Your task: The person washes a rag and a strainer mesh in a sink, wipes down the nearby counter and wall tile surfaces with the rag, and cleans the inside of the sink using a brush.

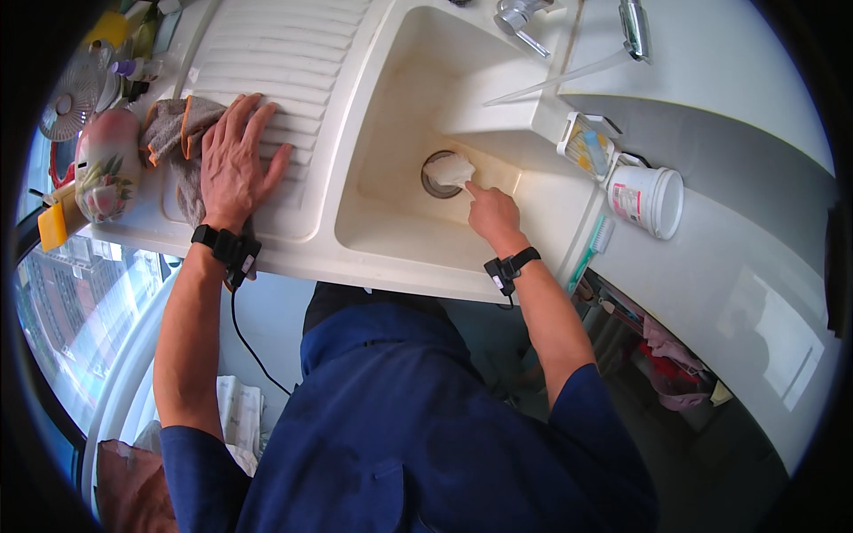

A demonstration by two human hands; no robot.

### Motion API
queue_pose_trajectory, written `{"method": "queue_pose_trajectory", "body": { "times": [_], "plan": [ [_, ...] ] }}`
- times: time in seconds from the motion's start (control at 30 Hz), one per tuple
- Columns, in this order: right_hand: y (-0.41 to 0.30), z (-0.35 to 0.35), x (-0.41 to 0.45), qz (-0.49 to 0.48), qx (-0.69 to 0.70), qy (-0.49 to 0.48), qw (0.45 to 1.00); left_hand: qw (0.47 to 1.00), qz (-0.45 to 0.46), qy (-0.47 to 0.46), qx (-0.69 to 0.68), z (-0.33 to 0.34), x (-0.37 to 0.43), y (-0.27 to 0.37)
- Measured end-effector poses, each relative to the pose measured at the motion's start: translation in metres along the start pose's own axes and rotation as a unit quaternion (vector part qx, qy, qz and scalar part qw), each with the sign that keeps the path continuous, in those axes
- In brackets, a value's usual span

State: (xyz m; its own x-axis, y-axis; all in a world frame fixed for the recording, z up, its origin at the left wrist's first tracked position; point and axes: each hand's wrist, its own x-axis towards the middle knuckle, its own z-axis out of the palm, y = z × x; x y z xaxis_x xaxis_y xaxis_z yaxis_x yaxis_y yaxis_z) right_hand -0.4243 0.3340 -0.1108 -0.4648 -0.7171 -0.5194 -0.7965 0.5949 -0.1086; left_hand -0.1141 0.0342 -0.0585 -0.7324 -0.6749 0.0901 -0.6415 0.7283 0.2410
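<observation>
My right hand (494,213) reaches into the beige sink basin (406,230). Its fingers are curled, with the index finger stretched along the near end of an off-white, cloth-like piece (450,169). That piece lies over the round drain (436,191) and covers part of it; its exact kind is hard to make out. To the left, my left hand (238,156) rests palm down on the ribbed draining board (303,126), fingers spread, holding nothing. Beside and partly beneath it is a grey cloth with orange edging (174,126).
A chrome mixer tap (523,20) and a pull-out spout (634,33) stand behind the basin. On the right are a sponge caddy (586,146), a white tub (643,200) and a green scrubbing brush (590,252). A floral jar (106,166) stands at the left.
</observation>
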Motion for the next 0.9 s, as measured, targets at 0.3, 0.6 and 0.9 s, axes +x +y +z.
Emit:
{"method": "queue_pose_trajectory", "body": {
  "times": [0.3, 0.6, 0.9],
  "plan": [
    [0.020, -0.033, -0.009, 0.017, 0.016, -0.050, 0.999, 1.000, -0.005, -0.004, 0.003, 0.001, -0.005, -0.001],
    [-0.010, -0.019, 0.002, 0.025, 0.001, -0.074, 0.997, 1.000, -0.005, 0.000, 0.004, 0.001, -0.006, -0.001],
    [-0.020, -0.007, 0.016, 0.017, 0.003, -0.073, 0.997, 1.000, -0.004, 0.003, 0.007, 0.000, -0.001, 0.000]
  ]
}}
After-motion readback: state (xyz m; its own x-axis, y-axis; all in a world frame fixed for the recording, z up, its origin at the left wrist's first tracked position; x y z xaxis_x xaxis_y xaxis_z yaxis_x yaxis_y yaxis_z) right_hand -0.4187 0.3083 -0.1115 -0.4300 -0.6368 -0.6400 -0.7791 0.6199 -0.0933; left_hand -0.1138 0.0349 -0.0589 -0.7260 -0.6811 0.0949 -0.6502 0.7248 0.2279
